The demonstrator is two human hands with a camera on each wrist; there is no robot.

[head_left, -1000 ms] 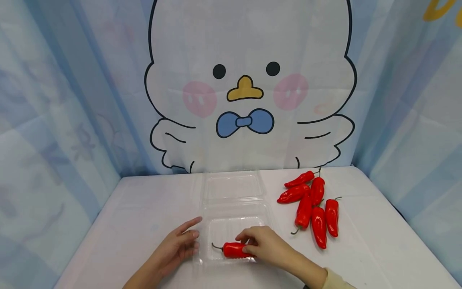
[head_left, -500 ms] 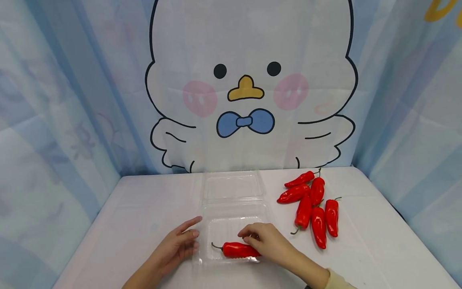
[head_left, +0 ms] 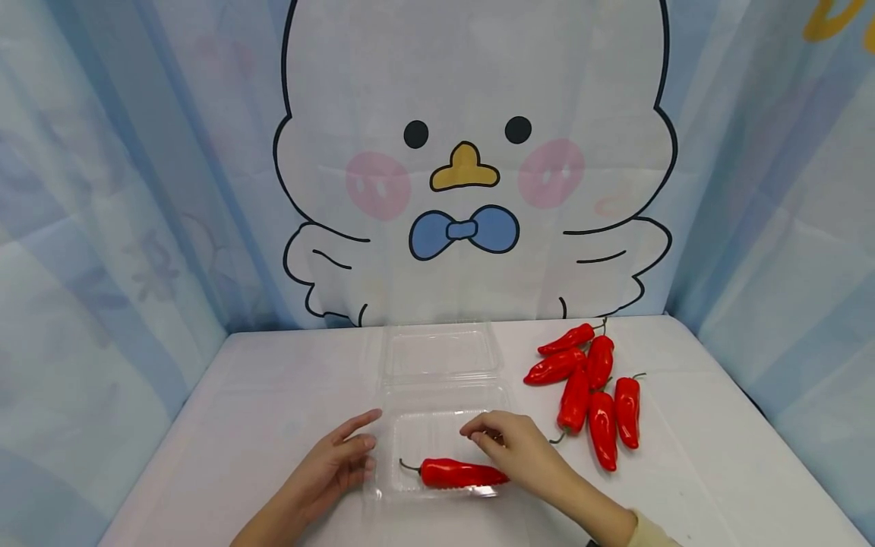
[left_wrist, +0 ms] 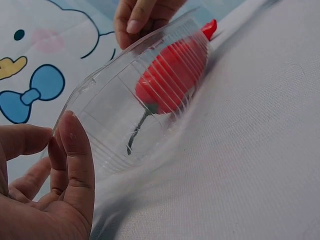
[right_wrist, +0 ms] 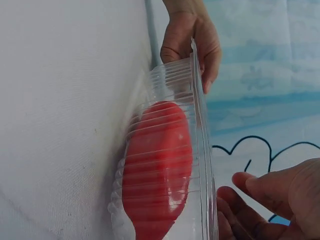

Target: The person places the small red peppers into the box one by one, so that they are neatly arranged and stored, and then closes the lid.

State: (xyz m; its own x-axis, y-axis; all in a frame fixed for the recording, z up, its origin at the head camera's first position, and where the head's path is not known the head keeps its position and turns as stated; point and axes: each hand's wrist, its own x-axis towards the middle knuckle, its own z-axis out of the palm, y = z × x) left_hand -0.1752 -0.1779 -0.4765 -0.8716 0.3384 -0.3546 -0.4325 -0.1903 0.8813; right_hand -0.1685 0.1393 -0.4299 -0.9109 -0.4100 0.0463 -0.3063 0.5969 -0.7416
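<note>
A red chili pepper (head_left: 459, 473) with a green stem lies across the near part of a clear plastic container (head_left: 444, 414), its stem to the left. At the container's left edge, my left hand (head_left: 336, 465) holds the rim between its thumb and fingers, as the left wrist view shows. My right hand (head_left: 522, 452) hovers over the container's right side, just above the pepper's tip. Its fingers are loosely bent with nothing between them. Through the ribbed wall in the right wrist view, the pepper (right_wrist: 159, 155) shows apart from that hand (right_wrist: 280, 200).
Several more red peppers (head_left: 576, 399) lie in a loose cluster at the right of the white table (head_left: 273, 395). The container's lid (head_left: 440, 353) is folded back flat toward the printed curtain (head_left: 472, 281), which encloses the back and sides.
My right hand has let go of the red chili pepper and risen slightly away, up and to the right. The pepper stays in the container. My left hand has not moved.
</note>
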